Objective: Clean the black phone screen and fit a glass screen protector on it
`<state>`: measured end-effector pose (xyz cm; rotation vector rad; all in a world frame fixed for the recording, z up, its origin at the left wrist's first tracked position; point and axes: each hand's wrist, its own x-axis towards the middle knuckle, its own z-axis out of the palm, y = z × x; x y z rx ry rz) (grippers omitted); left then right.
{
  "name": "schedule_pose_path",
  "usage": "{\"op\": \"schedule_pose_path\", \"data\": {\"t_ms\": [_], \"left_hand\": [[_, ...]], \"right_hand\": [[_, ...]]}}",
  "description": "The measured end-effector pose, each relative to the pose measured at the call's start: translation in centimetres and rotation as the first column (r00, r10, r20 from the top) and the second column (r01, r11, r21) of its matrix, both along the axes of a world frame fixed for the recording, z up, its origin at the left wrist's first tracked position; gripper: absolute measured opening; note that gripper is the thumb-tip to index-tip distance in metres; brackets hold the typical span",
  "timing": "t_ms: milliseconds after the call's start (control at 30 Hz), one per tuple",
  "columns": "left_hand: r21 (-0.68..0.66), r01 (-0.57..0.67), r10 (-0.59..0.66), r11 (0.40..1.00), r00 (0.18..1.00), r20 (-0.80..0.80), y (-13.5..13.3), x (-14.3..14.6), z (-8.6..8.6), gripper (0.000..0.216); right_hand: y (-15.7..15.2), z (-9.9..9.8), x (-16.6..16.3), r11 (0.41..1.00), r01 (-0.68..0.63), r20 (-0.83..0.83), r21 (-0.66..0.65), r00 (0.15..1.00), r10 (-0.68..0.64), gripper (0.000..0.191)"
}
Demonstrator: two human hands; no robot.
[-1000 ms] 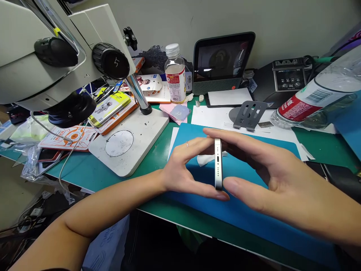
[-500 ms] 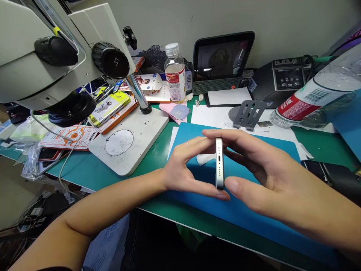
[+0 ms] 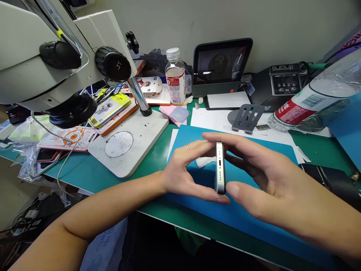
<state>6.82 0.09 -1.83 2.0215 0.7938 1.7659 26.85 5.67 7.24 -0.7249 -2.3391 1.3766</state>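
The phone (image 3: 220, 168) has a smooth, metallic-looking edge, the mat (image 3: 192, 132) looks matt, the worktop (image 3: 153, 153) smooth and glossy, the upright bottle (image 3: 175, 86) clear plastic, the post (image 3: 139, 96) shiny metal, and the base (image 3: 141, 138) scuffed.

The phone (image 3: 220, 169) stands edge-on between the person's fingers, so its broad faces cannot be made out. Whether the thumb of the right hand (image 3: 270, 173) touches its lower end cannot be told. Where the uppermost fingers meet, the index tip of the left hand (image 3: 180, 171) is hard to see. Beyond the fingers, the white scrap (image 3: 204, 162) is partly hidden behind the phone; below them, the hands cover part of the blue mat (image 3: 187, 133). Far left of the fingers, the microscope (image 3: 64, 75) is cut off; to their right, the large bottle (image 3: 310, 99) is cropped too.
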Motion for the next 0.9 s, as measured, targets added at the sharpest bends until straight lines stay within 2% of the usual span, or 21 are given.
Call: {"op": "schedule_pose_path", "data": {"t_ms": [233,900], "left_hand": [[0.025,-0.028,0.027,0.999,0.998,0.054,0.13,0.4,-0.36,0.091],[0.004,-0.034,0.034,0.999,0.999,0.027,0.07,0.28,-0.3,0.093]], "right_hand": [[0.0,0.25,-0.14,1.0,0.0,0.004,-0.008,1.0,0.0,0.068],[0.11,0.52,0.16,1.0,-0.023,-0.016,0.009,1.0,0.024,0.068]]}}
